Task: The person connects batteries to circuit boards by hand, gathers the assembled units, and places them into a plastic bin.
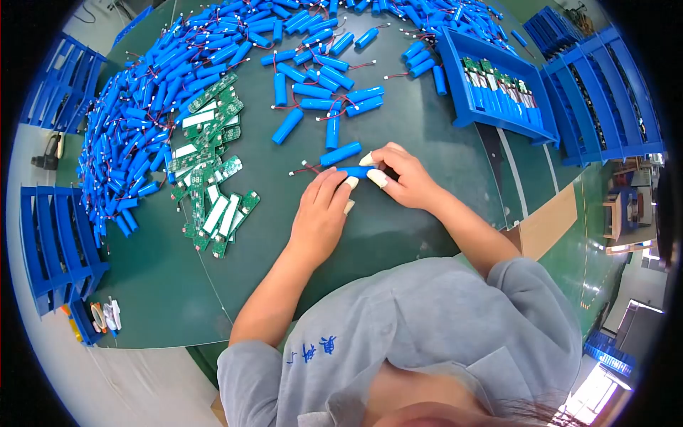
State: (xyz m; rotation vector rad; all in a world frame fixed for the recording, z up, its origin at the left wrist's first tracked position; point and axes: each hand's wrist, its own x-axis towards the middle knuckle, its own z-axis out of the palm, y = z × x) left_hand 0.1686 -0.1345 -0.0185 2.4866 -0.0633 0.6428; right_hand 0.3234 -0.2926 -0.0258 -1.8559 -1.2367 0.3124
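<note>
A blue cell [353, 171] lies on the green desk [398, 235], pinched at its ends between both hands. The right hand [402, 174] grips its right end with capped fingertips; the left hand [321, 213] pinches the left end. Just above it lies another cell [340, 154]. Left of it are circuit boards [213, 178]; upper right, a blue tray [494, 89].
</note>
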